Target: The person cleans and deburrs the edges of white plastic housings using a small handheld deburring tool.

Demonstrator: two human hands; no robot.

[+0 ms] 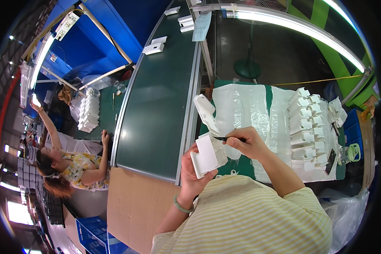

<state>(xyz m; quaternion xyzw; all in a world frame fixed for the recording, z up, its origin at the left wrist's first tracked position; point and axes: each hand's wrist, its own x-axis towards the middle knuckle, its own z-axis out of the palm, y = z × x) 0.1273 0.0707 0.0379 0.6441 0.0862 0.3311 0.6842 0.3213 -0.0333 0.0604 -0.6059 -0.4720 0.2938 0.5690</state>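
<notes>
A green conveyor belt (156, 106) runs toward twelve o'clock, with stacked white parts (307, 127) at three o'clock within reach. The left hand (192, 175) grips a white plastic housing (207, 154) at centre, tilted for access, while the right hand (247, 142) pinches a thin black tool (228, 139) against its edge.

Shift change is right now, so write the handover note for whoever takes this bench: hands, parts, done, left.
Left hand: grips a white moulded plastic part with a hinged flap, held up over the bench edge.
Right hand: pinches a thin black pointed tool, tip at the part's top edge.
Stacked white plastic parts sit in rows on the clear plastic sheet to the right. More white parts lie on the dark green conveyor belt.
Done: cannot tell which stacked parts are finished.
Left: the part in hand is mid-work.
</notes>
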